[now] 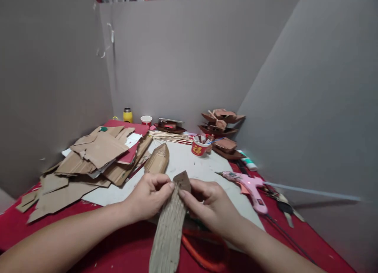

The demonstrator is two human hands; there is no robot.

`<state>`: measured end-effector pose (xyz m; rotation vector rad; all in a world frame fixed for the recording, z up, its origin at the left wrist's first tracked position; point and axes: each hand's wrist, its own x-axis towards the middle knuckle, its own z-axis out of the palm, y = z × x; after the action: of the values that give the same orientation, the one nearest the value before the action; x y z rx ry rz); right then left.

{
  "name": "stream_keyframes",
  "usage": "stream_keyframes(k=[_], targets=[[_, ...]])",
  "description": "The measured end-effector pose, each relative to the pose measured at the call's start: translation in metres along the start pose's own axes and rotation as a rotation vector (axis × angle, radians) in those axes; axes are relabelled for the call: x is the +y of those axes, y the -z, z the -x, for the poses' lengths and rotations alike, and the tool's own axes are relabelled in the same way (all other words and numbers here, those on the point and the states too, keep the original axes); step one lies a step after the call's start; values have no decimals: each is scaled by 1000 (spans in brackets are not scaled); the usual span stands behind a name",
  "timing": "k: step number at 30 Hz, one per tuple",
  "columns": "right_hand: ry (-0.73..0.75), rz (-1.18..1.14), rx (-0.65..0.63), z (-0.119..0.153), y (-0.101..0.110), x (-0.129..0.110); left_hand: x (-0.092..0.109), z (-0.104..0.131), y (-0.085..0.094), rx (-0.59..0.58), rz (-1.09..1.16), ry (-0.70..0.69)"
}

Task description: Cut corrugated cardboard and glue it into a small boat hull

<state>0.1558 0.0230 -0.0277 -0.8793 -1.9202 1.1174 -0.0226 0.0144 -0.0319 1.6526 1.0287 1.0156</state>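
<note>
A long strip of corrugated cardboard (168, 233), its ridges bared, runs from the front edge of the view up to my two hands. My left hand (150, 196) pinches its upper left edge between thumb and fingers. On the other side, my right hand (209, 204) grips the upper right edge with its thumb on top. The darker, pointed far end of the strip bends up between my fingertips. Just beyond my left hand lies a boat-shaped cardboard piece (158, 158) on a white board (183, 162). Red scissor-like handles (203, 261) show under the strip, partly hidden.
Cardboard scraps (94, 155) are heaped at left. A pink glue gun (251, 186) with a long glue stick lies at right, near keys (285, 206). Behind stand a red paper cup (199, 147), thin wooden sticks (174, 137), small brown boats (226, 147) and a yellow bottle (127, 115). Grey walls enclose the table.
</note>
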Motion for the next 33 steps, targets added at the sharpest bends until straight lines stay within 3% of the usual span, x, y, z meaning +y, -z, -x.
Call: stream_keyframes(k=[7, 10, 13, 15, 17, 23, 26, 30, 33], targets=[[-140, -184, 54, -6, 6, 5, -2, -6, 2, -97, 115, 38], [-233, -234, -50, -8, 10, 11, -4, -5, 1, -112, 97, 44], [-274, -212, -146, -5, 9, 9, -4, -2, 1, -26, -90, -58], [-242, -176, -120, -3, 7, 6, -3, -1, 1, 63, -253, -171], [-222, -167, -88, -2, 6, 4, -2, -1, 2, 84, -284, -201], [-268, -215, -52, -8, 11, 11, -5, -9, 4, -136, 130, 83], [-211, -169, -27, -8, 10, 12, -7, -8, 3, -126, 131, 124], [-51, -25, 60, -3, 5, 8, -5, -5, 1, -16, -33, 9], [-94, -67, 80, -3, 7, 6, -4, -5, 3, -32, 40, 48]])
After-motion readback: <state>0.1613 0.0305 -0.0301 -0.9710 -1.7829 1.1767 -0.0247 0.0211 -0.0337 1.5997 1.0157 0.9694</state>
